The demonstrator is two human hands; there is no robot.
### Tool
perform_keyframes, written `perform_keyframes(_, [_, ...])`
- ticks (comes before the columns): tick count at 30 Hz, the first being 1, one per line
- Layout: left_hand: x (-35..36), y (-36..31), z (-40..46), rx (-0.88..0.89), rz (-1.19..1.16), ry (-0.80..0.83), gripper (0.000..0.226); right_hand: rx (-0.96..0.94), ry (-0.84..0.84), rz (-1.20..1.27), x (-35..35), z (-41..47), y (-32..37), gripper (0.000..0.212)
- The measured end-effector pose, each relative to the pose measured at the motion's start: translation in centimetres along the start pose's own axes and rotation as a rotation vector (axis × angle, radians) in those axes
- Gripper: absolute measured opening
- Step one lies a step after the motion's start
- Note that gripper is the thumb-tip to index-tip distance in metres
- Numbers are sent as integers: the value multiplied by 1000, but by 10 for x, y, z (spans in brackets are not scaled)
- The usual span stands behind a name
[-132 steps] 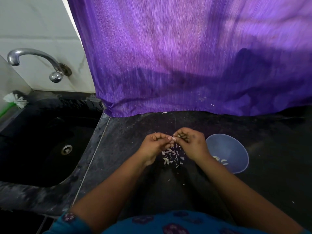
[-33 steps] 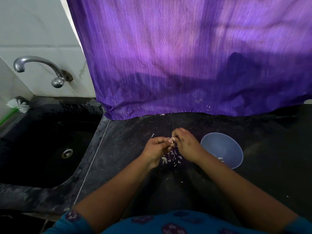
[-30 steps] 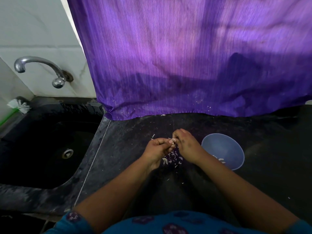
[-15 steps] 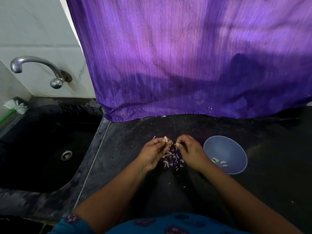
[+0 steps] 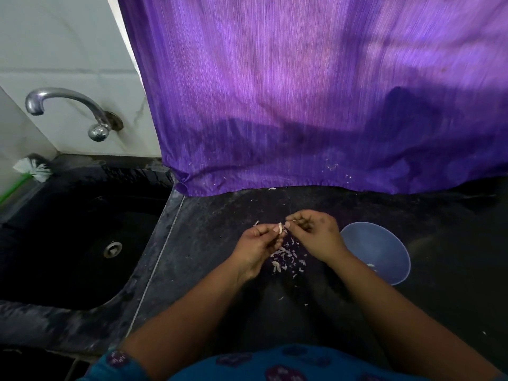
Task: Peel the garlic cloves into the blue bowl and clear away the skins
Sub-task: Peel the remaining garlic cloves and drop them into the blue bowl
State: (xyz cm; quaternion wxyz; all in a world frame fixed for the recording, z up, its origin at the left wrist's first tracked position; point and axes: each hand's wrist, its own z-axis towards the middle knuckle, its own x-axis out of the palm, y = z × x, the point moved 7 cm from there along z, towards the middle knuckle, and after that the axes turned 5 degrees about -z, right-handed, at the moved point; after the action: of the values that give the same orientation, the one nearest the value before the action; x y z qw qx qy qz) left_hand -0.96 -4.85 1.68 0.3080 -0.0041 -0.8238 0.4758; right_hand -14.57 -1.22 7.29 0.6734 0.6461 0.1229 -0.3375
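My left hand (image 5: 257,247) pinches a small pale garlic clove (image 5: 280,228) between thumb and fingertips above the dark counter. My right hand (image 5: 316,235) is just to its right, its curled fingertips picking at the clove's skin. Under and between the hands lies a scatter of whitish garlic skins (image 5: 287,258). The blue bowl (image 5: 384,248) stands on the counter right of my right wrist, which covers its near-left rim. A few peeled pieces (image 5: 371,265) show inside it.
A black sink (image 5: 68,237) with a drain lies to the left, a metal tap (image 5: 66,105) above it. A white brush with a green handle (image 5: 30,171) leans at the sink's far-left corner. A purple curtain (image 5: 316,92) hangs behind the counter (image 5: 220,229).
Over the last second both hands stayed together over the skins pile, working the clove; they parted slightly half a second ago and have closed up again. The bowl has not moved.
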Motion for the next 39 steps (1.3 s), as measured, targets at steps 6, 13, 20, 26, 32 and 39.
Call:
perform_keyframes(6, [-4, -3, 2, 107, 231, -54, 18, -284, 43, -269, 11, -1, 22, 6])
perform_keyframes(13, [-9, -9, 0, 131, 181, -44, 16, -236, 123, -251, 16, 1, 14, 5])
perform_keyframes(20, [-4, -12, 0, 151, 167, -36, 12, -29, 106, -230, 9, 3, -3, 24])
perform_keyframes(26, [-10, -13, 1, 168, 134, -98, 13, 19, 69, 76, 4, 1, -4, 21])
perform_keyframes(32, [-7, -8, 1, 124, 51, -44, 6, -111, 28, 6, 7, 1, 9, 12])
perform_keyframes(39, [-7, -7, -1, 111, 20, -8, 11, -206, 69, -131, 10, 3, 15, 8])
